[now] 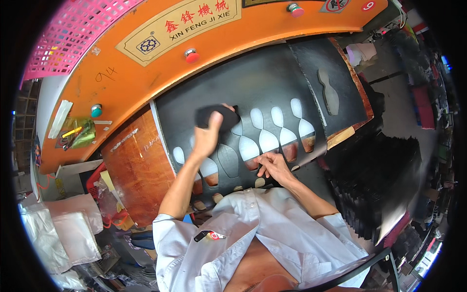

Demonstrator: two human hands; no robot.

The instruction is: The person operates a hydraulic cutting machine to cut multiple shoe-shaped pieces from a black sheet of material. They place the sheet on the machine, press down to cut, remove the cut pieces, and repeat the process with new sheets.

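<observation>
My left hand (208, 138) is raised over a wide black sheet (219, 87), closed on a dark sole-shaped piece (208, 118) blurred by motion. Across the sheet runs a row of sole-shaped cut-outs (267, 141), pale for most of their length and brown at the near ends. One sole outline (227, 160), between the hands, is still filled with black. My right hand (275, 168) rests low at the near end of a cut-out, its fingers bent together; whether anything thin is between them cannot be made out.
An orange machine beam (160, 68) with push buttons spans the far side. A grey sole-shaped piece (329, 92) lies on the right-hand black panel. Stacked black sheets (374, 180) stand at right. A brown board (136, 165) and plastic bags (73, 233) are at left.
</observation>
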